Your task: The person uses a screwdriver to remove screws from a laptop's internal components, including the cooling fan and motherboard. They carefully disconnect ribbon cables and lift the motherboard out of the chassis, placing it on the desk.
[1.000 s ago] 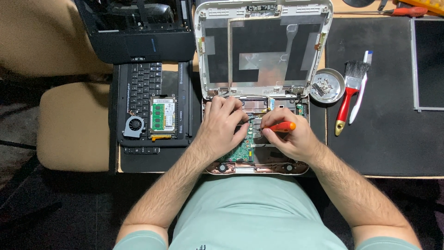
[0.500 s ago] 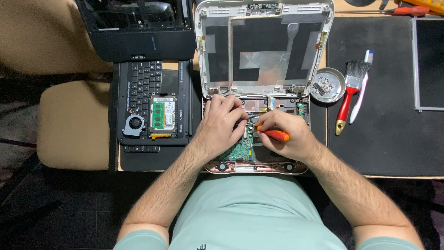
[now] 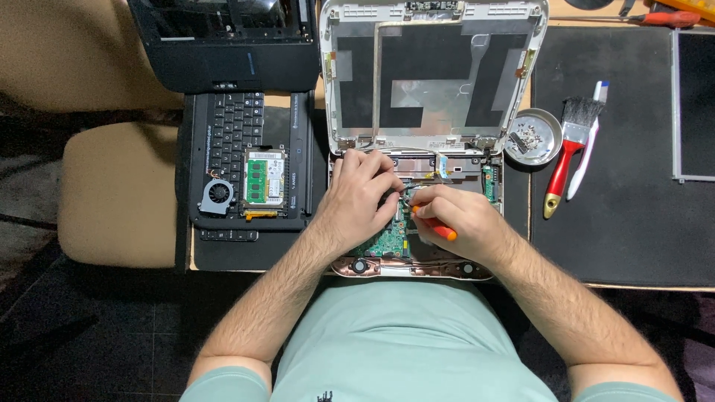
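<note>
Gripping orange screwdriver [image 3: 439,229] in closed right hand [image 3: 460,223], tip down on green board [image 3: 387,240] inside opened laptop [image 3: 428,89] at counter [image 3: 618,223] edge, w/ left hand [image 3: 357,195] loosely curled, fingers resting on board beside it, dish [image 3: 533,136] & brush [image 3: 567,152] to the right.

The screwdriver [image 3: 439,229] handle is orange. The circuit board [image 3: 387,242] is green. The brush [image 3: 566,160] has a red handle. The mat [image 3: 633,223] is black. The chair [image 3: 119,193] is tan.
</note>
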